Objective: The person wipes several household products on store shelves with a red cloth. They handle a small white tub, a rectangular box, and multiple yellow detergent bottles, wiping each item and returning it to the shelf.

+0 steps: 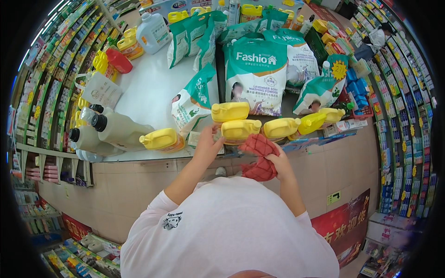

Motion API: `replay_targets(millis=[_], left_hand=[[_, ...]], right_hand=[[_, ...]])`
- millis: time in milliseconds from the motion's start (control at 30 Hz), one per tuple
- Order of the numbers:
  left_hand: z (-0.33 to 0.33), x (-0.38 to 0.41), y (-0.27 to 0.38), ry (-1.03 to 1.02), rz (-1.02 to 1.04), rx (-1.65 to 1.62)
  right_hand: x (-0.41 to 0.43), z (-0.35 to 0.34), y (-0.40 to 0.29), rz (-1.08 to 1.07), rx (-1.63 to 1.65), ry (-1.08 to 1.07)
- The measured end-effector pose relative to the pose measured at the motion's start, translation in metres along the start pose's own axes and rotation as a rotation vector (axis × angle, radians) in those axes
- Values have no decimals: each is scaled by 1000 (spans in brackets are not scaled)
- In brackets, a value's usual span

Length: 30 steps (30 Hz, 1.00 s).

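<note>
My right hand (pixel 281 162) grips a red checked cloth (pixel 260 153), which hangs in front of the display table and reaches up to a yellow plastic jug (pixel 241 128). At that jug's left side is my left hand (pixel 208 144), thumb and fingers apart, fingertips at or close to the jug's lower edge. Just behind stands a second yellow jug (pixel 230 110). To the right along the front edge comes another yellow jug (pixel 281 127), then a yellow bottle (pixel 310 123). A tilted bag of washing powder (pixel 194 100) stands beyond my left hand.
Large grey bottles (pixel 118 130) and a yellow jug (pixel 162 140) line the white tabletop (pixel 146 87) on the left. Upright washing powder bags (pixel 257 76) fill the table's middle. Stocked shelves (pixel 399 104) rise at both sides; a person (pixel 373 40) is by the right one.
</note>
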<state>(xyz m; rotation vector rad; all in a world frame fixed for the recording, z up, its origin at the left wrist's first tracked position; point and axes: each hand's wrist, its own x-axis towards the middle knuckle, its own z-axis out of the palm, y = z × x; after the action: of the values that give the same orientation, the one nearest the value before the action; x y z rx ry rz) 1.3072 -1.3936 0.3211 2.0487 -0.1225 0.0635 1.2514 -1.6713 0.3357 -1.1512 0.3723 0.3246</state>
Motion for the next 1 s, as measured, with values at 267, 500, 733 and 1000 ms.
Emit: replay_targets(millis=[267, 500, 733, 1000], left_hand=[[61, 33, -40, 102, -7, 29], [70, 32, -26, 200, 0, 231], [35, 19, 27, 391, -137, -119], [12, -1, 74, 520, -289, -403]], right_hand=[[19, -43, -44, 157, -31, -145], [21, -82, -64, 128, 93, -129], [34, -81, -97, -159, 96, -92], [33, 35, -112, -1065, -686, -161]])
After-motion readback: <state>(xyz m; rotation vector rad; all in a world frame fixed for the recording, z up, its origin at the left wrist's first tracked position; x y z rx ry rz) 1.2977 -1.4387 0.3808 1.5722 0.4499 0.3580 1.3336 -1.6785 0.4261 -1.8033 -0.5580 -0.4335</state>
